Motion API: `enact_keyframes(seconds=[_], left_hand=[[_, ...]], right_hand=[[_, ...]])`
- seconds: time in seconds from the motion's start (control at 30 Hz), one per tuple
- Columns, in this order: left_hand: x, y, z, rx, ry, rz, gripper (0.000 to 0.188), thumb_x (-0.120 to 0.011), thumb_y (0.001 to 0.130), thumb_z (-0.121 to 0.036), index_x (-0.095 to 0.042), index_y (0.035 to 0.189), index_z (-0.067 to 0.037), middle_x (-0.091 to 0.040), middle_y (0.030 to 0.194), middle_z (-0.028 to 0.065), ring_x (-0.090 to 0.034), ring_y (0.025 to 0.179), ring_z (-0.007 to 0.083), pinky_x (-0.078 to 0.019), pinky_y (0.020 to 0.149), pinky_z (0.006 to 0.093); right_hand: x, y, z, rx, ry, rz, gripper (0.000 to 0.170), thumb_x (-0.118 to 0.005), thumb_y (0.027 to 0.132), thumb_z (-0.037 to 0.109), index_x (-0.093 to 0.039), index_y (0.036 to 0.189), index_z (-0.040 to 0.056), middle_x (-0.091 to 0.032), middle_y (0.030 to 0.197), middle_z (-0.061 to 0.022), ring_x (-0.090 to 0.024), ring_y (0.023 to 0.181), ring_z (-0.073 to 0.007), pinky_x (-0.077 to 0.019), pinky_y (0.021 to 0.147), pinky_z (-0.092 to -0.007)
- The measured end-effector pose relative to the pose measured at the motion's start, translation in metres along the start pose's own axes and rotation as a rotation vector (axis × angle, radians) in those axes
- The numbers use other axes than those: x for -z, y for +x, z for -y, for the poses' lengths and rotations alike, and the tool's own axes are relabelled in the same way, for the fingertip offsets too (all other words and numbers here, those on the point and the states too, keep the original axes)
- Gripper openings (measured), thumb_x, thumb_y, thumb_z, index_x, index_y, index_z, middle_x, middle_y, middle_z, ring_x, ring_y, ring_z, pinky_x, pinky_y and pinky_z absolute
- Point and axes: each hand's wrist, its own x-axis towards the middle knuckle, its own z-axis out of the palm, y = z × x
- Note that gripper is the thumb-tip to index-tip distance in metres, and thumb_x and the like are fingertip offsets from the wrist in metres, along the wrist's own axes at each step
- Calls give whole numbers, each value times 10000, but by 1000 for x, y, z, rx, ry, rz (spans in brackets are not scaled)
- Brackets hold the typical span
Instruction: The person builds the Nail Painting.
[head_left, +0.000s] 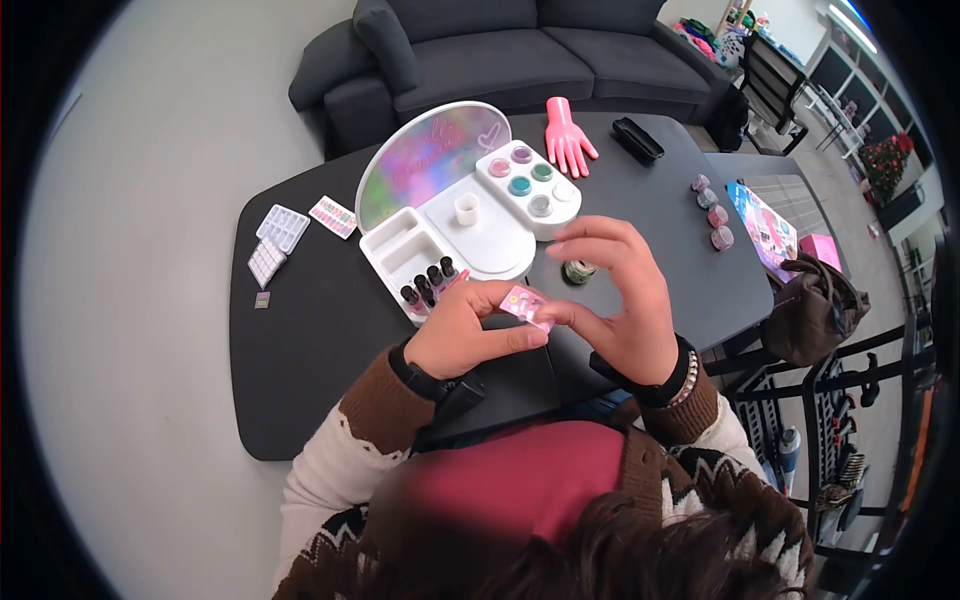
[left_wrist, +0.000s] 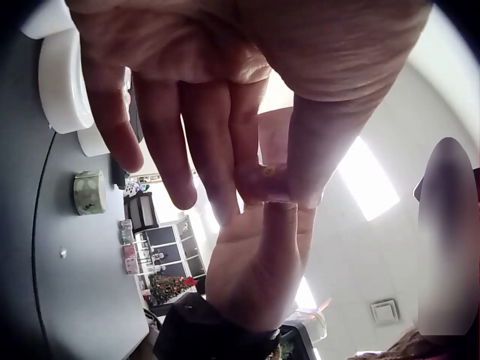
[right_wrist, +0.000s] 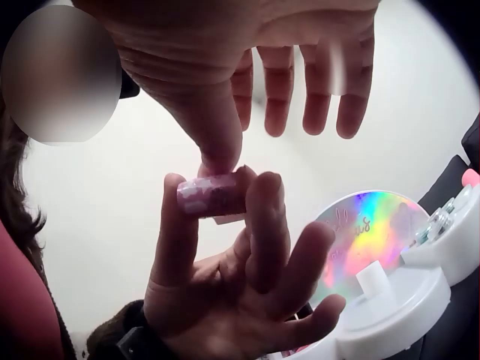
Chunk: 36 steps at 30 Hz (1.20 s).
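My left hand (head_left: 455,325) pinches a small pink patterned roll (head_left: 526,308) between thumb and fingers, above the table's near edge. In the right wrist view the pink roll (right_wrist: 212,196) shows pale shapes on its side, with fingertips of the left hand (right_wrist: 217,300) at both ends. The thumb of my right hand (head_left: 640,310) touches the roll's near side, while its other fingers stay extended and apart from it. Just beyond the hands, a green patterned roll (head_left: 578,271) stands on the table; the left wrist view shows this green roll (left_wrist: 90,193) upright.
A white nail-art station (head_left: 480,225) holds a white cup (head_left: 467,209), glitter pots (head_left: 520,186) and dark-capped bottles (head_left: 428,285). Farther off lie a pink model hand (head_left: 566,138) and a black case (head_left: 638,141). Nail trays (head_left: 283,228) lie left; small jars (head_left: 717,215) stand right.
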Motion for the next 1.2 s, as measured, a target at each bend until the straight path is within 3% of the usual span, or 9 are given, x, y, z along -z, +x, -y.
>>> enact_keyframes(seconds=[0.07,0.13,0.3,0.37,0.47,0.53,0.67,0.73,1.2], left_hand=[[-1,1,3,27,-141,-35,325,-835,1023,-176,-759,1284,1,-780,1154,32,-692,1063,82,-554,975,279],[3,2,6,30,-182,-13,323,-831,1027,-181,-758,1286,-1,-778,1152,31,-691,1061,82,-552,976,279],[6,0,9,86,-186,119,401,-811,1044,-199,-706,1375,0,-763,1240,46,-699,1152,115,-542,1027,295],[1,2,5,77,-184,113,679,-817,1038,-337,-554,1570,-8,-711,1412,110,-661,1335,167,-505,1141,348],[0,7,9,-12,-135,89,793,-783,1055,-421,-448,1654,-23,-665,1509,154,-645,1387,210,-471,1189,374],[1,6,8,40,-146,62,791,-744,1076,-453,-436,1669,-29,-660,1524,184,-648,1382,226,-450,1215,391],[1,9,13,120,-122,32,701,-680,1122,-428,-464,1644,-12,-680,1488,171,-658,1357,215,-477,1193,372],[1,10,15,135,-158,-14,570,-703,1125,-331,-557,1587,-31,-723,1422,121,-656,1283,128,-528,1113,318],[1,8,20,159,-138,-1,520,-679,1137,-305,-581,1551,-7,-738,1393,119,-680,1227,128,-535,1109,315]], right_hand=[[1,-1,-3,-103,66,-28,346,-878,834,29,-751,1144,118,-729,1242,-64,-662,1207,-328,-515,1046,-455],[6,-2,-18,151,72,238,385,-872,855,28,-736,1205,114,-747,1224,-52,-667,1219,-326,-519,1051,-447],[9,-4,-19,105,195,316,347,-860,860,37,-741,1180,93,-772,1172,-54,-689,1189,-328,-542,1024,-433],[17,-4,-25,127,202,327,316,-848,864,29,-748,1158,85,-773,1166,-64,-701,1163,-326,-553,1005,-430],[39,-3,-37,-86,113,206,239,-760,919,-12,-765,1150,49,-758,1155,-107,-739,1024,-281,-593,915,-408],[39,-6,-50,-338,18,189,223,-768,938,22,-765,1160,49,-750,1067,-95,-745,960,-241,-605,851,-346],[33,-14,-75,-510,-4,208,228,-791,935,50,-775,1161,61,-740,1013,-81,-742,897,-205,-603,796,-300],[29,-15,-80,-574,-23,232,205,-783,943,55,-793,1147,76,-740,1017,-79,-729,847,-208,-599,785,-320],[14,-19,-81,-514,-153,276,214,-810,949,118,-850,1159,113,-726,1051,-114,-717,836,-227,-583,775,-367]])
